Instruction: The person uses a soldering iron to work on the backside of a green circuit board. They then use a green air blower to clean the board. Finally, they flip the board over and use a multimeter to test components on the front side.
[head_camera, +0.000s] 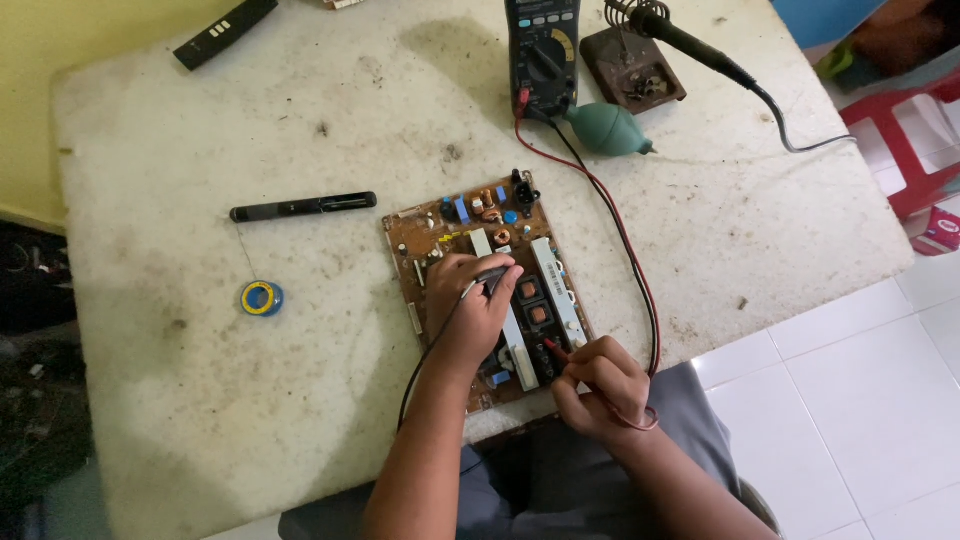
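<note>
The stained white table (300, 130) carries everything, and the brown circuit board (487, 290) lies flat near its front edge, just ahead of the person's lap. Beyond the board stands a multimeter (541, 48), with a green rubber blower (608, 129) and a soldering iron (690, 45) beside it. To the board's left lie a black pen-shaped tool (303, 207) and a small blue-and-yellow solder reel (261, 298).

The left hand (472, 310) is closed around the black probe (490, 277), tip pressed onto the board's middle. The right hand (600, 385) pinches the red probe (556, 347) at the board's near right corner.

The board looks light, stiff and fragile; it is best held by its edges. The probes are slim and rigid, their leads limp.
</note>
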